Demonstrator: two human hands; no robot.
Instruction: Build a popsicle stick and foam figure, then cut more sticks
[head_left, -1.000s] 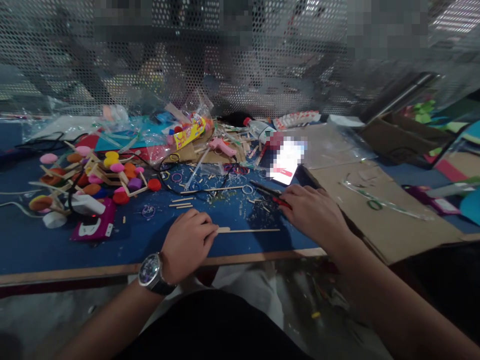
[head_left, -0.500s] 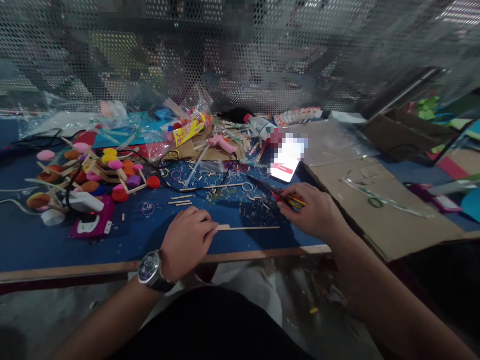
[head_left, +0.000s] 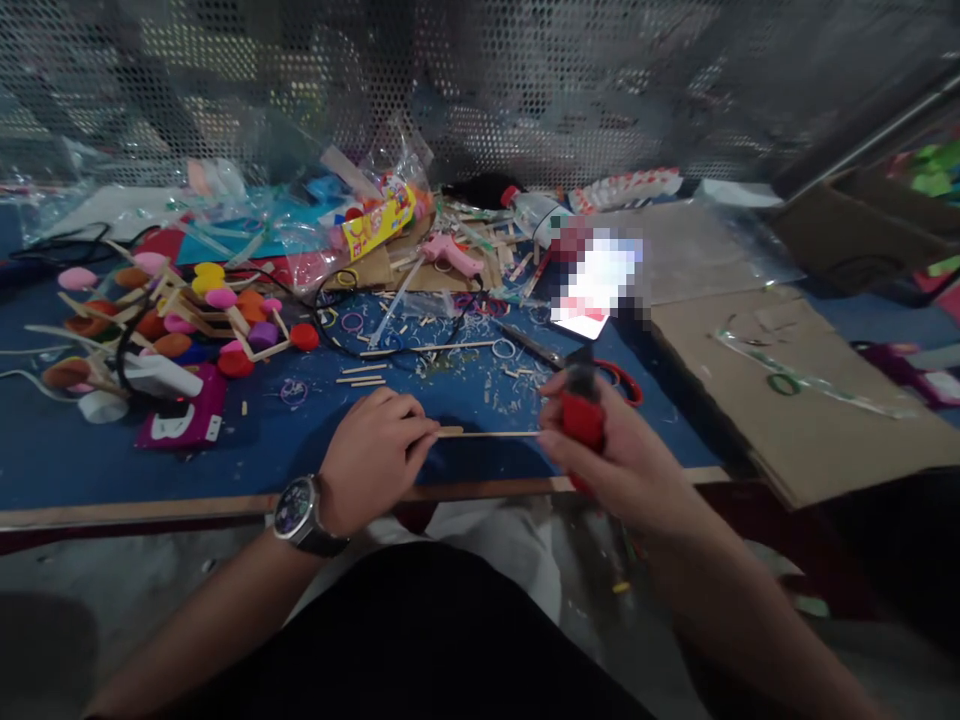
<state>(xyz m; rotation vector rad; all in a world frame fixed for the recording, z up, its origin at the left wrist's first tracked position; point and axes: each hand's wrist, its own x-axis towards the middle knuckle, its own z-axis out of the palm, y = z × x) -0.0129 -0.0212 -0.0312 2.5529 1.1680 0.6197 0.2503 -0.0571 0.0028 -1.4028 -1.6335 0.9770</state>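
Note:
My left hand (head_left: 373, 458), with a watch on its wrist, pinches the left end of a thin wooden stick (head_left: 491, 434) that lies on the blue table top (head_left: 97, 465) near the front edge. My right hand (head_left: 609, 458) is closed round a red-handled cutting tool (head_left: 582, 408), held upright just above the stick's right end. Its dark tip points up and is blurred. Wood chips and short stick offcuts (head_left: 361, 378) lie scattered behind the stick.
A stick frame with coloured foam discs (head_left: 187, 325) stands at the left by a white plug (head_left: 154, 377). Behind are a pink glue gun (head_left: 448, 255), a lit phone (head_left: 591, 290), a bottle (head_left: 534, 212) and bags. Cardboard sheets (head_left: 780, 400) cover the right side. A perforated metal screen (head_left: 480, 90) closes the back.
My right hand picked the red-handled tool up off the table and brought it toward me, over the stick's right end. My left hand stayed on the stick. The view tilted slightly down.

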